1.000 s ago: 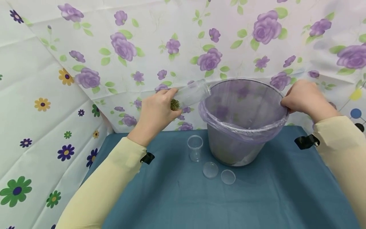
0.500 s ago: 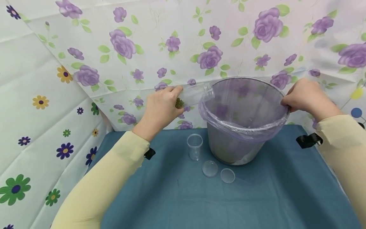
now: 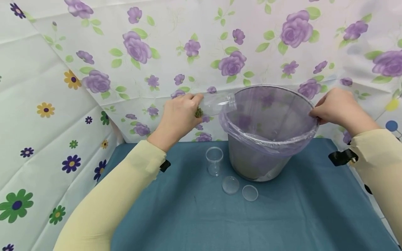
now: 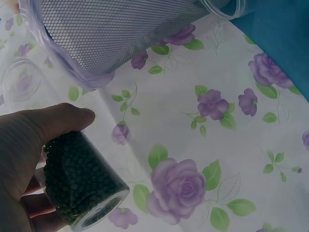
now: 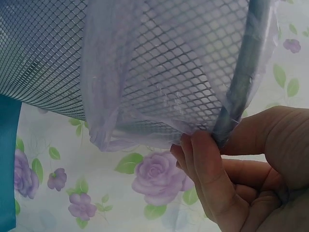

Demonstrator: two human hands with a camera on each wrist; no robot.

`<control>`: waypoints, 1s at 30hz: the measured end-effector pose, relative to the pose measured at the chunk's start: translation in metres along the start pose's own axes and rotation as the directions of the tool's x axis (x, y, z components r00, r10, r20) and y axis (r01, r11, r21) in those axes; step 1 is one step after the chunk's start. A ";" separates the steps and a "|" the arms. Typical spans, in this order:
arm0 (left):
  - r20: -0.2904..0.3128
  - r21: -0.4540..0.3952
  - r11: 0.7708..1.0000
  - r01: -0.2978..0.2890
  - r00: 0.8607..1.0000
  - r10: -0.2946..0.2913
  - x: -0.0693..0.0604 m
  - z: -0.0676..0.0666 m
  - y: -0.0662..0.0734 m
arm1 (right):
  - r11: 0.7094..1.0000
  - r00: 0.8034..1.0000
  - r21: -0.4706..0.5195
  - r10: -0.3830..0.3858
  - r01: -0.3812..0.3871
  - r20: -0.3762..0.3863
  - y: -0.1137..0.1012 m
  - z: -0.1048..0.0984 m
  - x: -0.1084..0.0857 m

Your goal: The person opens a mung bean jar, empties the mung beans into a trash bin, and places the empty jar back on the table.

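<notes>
My left hand (image 3: 180, 116) grips a clear plastic jar (image 3: 216, 104), tilted nearly level with its open mouth over the left rim of a mesh trash bin (image 3: 259, 164). Small green beans (image 4: 79, 176) lie toward the jar's base in the left wrist view. A thin purple bag (image 3: 251, 137) lines the bin and folds over its rim. On the bin's right side, my right hand (image 3: 337, 109) pinches the rim and bag between thumb and fingers. The right wrist view shows the fingers (image 5: 207, 164) outside the mesh, against the bag.
A second clear jar (image 3: 214, 162) stands upright left of the bin. Two clear round lids, a left lid (image 3: 230, 185) and a right lid (image 3: 250, 192), lie in front of it on the blue tablecloth (image 3: 201, 223). A flowered sheet (image 3: 176, 42) hangs close behind.
My left hand has moved slightly right, and the jar has tipped closer to level, its mouth now over the bin's rim. The right hand keeps its hold on the rim.
</notes>
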State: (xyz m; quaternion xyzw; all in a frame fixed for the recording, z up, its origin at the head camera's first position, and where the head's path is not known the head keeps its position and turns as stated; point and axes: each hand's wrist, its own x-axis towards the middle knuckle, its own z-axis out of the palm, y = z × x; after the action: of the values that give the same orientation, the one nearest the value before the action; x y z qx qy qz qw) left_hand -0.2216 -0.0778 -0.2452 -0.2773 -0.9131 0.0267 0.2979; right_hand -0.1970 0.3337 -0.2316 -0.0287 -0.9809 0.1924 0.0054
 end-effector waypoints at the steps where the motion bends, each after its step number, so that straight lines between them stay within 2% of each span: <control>1: -0.005 0.009 1.000 -0.008 1.000 0.008 0.001 0.000 0.000 | 1.000 1.000 0.001 0.004 -0.004 0.000 0.000 0.000 0.000; 7: -0.032 0.039 0.998 -0.048 0.998 0.049 0.002 -0.002 0.000 | 1.000 1.000 -0.004 0.014 -0.014 0.005 0.001 -0.001 0.000; 21: -0.047 0.090 0.993 -0.078 0.995 0.083 0.002 -0.003 0.001 | 0.999 1.000 -0.041 -0.007 0.006 -0.010 0.000 0.000 0.001; 30: -0.131 0.105 0.988 -0.115 0.983 0.129 0.006 -0.004 0.000 | 0.999 1.000 -0.050 -0.008 0.008 -0.015 -0.001 0.001 0.001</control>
State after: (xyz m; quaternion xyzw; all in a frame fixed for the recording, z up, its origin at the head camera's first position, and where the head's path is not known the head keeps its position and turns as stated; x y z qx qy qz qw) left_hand -0.2234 -0.0755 -0.2391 -0.3192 -0.8693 0.0698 0.3709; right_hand -0.1975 0.3328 -0.2323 -0.0264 -0.9854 0.1676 0.0129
